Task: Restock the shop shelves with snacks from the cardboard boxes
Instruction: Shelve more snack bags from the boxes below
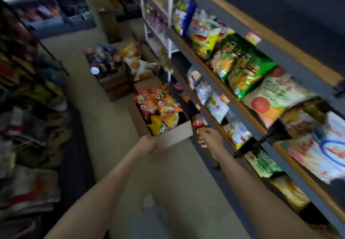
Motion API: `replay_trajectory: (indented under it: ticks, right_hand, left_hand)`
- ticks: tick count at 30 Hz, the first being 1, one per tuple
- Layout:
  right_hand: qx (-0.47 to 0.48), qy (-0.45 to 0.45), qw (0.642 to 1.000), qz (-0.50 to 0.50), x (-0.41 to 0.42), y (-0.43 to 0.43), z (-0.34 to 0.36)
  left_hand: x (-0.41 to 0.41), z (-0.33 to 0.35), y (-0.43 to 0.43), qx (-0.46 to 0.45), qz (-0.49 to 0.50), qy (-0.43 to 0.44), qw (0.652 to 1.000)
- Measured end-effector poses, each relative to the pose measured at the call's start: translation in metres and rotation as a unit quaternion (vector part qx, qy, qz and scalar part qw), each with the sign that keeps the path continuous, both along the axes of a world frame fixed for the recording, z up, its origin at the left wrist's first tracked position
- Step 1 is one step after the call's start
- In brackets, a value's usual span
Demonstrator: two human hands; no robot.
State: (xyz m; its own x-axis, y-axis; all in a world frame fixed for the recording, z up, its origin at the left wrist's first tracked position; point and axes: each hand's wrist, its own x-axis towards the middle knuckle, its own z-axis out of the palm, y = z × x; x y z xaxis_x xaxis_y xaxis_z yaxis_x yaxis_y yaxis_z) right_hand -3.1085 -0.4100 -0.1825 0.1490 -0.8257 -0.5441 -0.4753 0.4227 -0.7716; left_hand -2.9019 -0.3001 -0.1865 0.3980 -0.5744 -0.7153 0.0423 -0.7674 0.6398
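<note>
One view only, head camera, tilted and blurred throughout.

Head view:
- Shelves (188,52) run down the right side, upper tier well filled with green, yellow and white bags. The lower tier has dark gaps between bags.
- Open box (173,136) on the floor (112,136) just beside the shelves, holding orange, red and yellow snacks.
- Left hand (152,145) at the box's near wall, fingers curled on the cardboard. Reads as a grip, though blur softens the fingers.
- Right hand (210,138) just past the box's right corner, low by the bottom tier, pinching a small red-and-yellow pack (198,123) in its fingertips.
- Two far boxes (119,74) up the aisle: one with dark bottles, one with white-and-orange bags.

Step in hand, as judged: a pack taken from the box, on its way to a lower shelf. Most of the box is unshelved, so the task looks far from done.

Next move calls for: finding a gap on the low tier, setting the pack face out, and letting go without knocking its neighbours.

Hard to make out:
- Print on every pack is unreadable.
- The pack's lower end is hidden behind the fingers.
- The bottom shelf under the right forearm is dark, so free space there is unclear.
- Left racks (28,70) are a dim smear.
</note>
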Motion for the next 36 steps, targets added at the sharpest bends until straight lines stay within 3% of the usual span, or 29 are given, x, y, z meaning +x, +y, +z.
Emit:
replay_trajectory:
  ticks: [8, 17, 26, 36]
  right_hand:
    - [0.041, -0.013, 0.999, 0.021, 0.183, -0.103, -0.023]
    - [0.080, -0.016, 0.996, 0.026, 0.311, -0.230, -0.040]
    - [0.070, 0.014, 0.996, 0.054, 0.459, -0.332, -0.043]
    - [0.048, 0.052, 0.995, -0.071, 0.588, -0.410, -0.057]
  left_hand:
    - [0.198, 0.023, -0.039, 0.018, 0.103, -0.040, 0.994]
    - [0.326, 0.020, -0.137, 0.034, 0.162, -0.012, 0.986]
    - [0.467, 0.013, -0.233, -0.005, 0.146, 0.004, 0.989]
    - [0.659, -0.008, -0.362, -0.007, 0.039, -0.005, 0.999]
